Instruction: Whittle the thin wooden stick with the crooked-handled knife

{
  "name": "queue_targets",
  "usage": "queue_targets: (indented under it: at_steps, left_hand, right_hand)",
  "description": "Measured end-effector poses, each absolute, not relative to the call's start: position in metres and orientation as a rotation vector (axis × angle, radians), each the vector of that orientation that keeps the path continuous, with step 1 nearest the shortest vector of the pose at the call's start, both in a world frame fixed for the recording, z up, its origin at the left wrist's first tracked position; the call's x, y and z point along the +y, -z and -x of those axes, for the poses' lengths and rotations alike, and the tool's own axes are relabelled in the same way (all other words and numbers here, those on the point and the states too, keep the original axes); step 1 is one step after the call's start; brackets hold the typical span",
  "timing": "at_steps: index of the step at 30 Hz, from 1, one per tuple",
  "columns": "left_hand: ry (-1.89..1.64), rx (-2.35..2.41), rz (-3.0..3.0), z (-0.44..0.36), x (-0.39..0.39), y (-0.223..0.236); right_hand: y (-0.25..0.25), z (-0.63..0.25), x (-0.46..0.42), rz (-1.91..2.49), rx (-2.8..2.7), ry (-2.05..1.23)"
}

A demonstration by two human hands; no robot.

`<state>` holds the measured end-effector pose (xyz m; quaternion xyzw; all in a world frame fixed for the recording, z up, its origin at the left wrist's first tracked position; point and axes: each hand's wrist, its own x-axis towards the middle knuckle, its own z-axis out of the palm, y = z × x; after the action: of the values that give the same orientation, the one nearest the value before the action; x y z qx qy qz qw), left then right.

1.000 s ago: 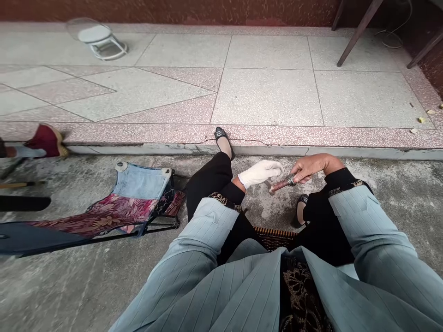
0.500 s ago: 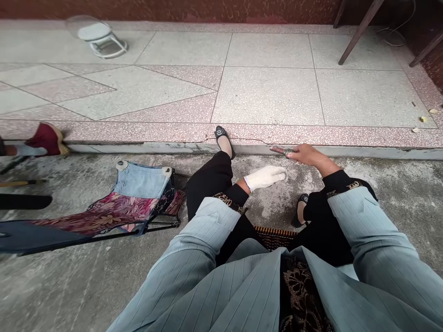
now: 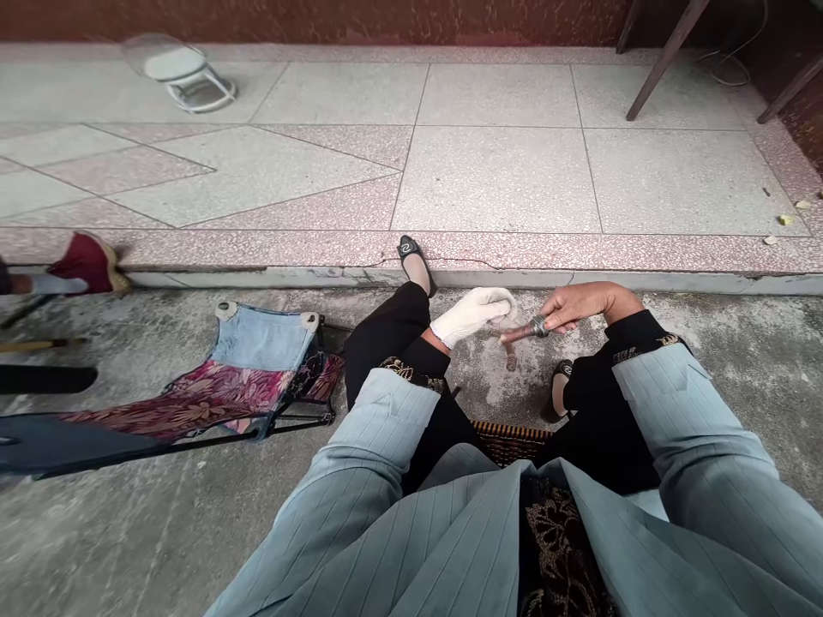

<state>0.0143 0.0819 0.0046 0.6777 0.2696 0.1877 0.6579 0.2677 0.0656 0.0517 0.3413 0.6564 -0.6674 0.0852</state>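
Observation:
My left hand (image 3: 474,315) wears a white knitted glove. Its fingers are curled together at the tips, and what they hold, if anything, I cannot make out. Bare, my right hand (image 3: 575,305) grips a short brown tool with a silvery wrapped band (image 3: 522,332), its tip pointing left, just below the gloved fingertips. Beneath that tip a small brown piece (image 3: 511,358) shows against the concrete; whether it belongs to the tool I cannot tell. Both hands are between my knees, above the ground.
A low folding chair (image 3: 257,338) with denim and floral cloth stands at left. Beyond it is another person's red shoe (image 3: 90,261). A raised tiled step (image 3: 495,180) runs across in front, with a white stool (image 3: 193,77) on it. Dark table legs (image 3: 665,60) stand at back right.
My right hand has come down and turned, bringing the tool lower and nearer the glove. My gloved left hand has moved up and left. The small brown piece now shows below them.

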Motion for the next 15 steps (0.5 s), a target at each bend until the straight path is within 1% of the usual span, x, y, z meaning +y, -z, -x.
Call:
queue_targets:
  at_steps: [4, 6, 9, 12, 14, 15]
  left_hand:
    - [-0.396, 0.615, -1.542, -0.017, 0.080, -0.005]
    - [-0.392, 0.684, -1.605, -0.020, 0.080, -0.003]
    - [-0.361, 0.770, -1.629, -0.028, 0.076, 0.003]
    - [-0.241, 0.686, -1.574, -0.035, 0.068, 0.006]
    - [-0.151, 0.598, -1.580, -0.037, 0.063, 0.005]
    - [-0.124, 0.565, -1.595, -0.038, 0.061, 0.003]
  right_hand:
    - [-0.051, -0.259, 0.062, -0.803, 1.903, 2.024]
    - [-0.054, -0.257, 0.060, -0.880, 1.986, 2.064]
    - [-0.060, -0.259, 0.060, -1.289, 2.133, 2.055]
    - [-0.057, -0.264, 0.065, -1.769, 2.186, 1.946]
    - [-0.050, -0.266, 0.071, -2.069, 2.165, 1.755]
    - [-0.046, -0.266, 0.073, -2.186, 2.137, 1.591]
